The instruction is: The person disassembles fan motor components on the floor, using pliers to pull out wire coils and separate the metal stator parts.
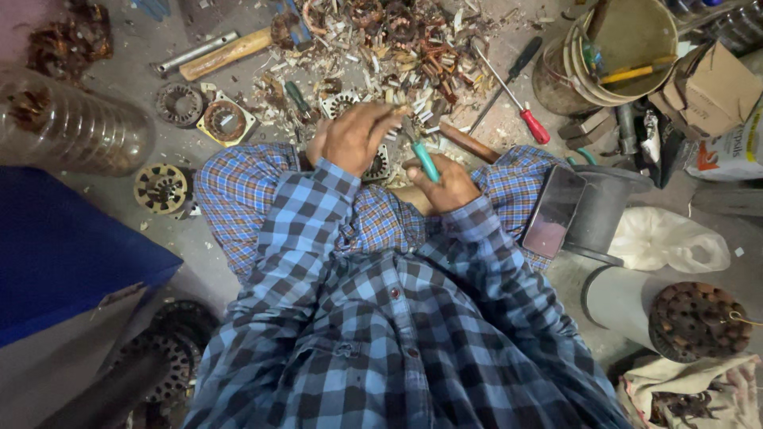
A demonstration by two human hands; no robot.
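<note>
I sit on the floor in a blue checked shirt, knees spread. My left hand (pixel 356 137) presses down on a round motor stator (pixel 373 163) between my knees, fingers curled over its top. My right hand (pixel 445 181) grips a teal-handled tool (pixel 424 159), its metal tip pointing up toward the stator beside my left fingers. Most of the stator is hidden under my left hand.
Copper wire scraps and paper bits (pixel 397 48) lie ahead. A red-handled screwdriver (pixel 513 99), wooden-handled hammer (pixel 226 54), other stators (pixel 226 119), a phone (pixel 552 210) on my right knee, buckets (pixel 620 48), a clear plastic jar (pixel 71 123) and a blue box (pixel 56 246) surround me.
</note>
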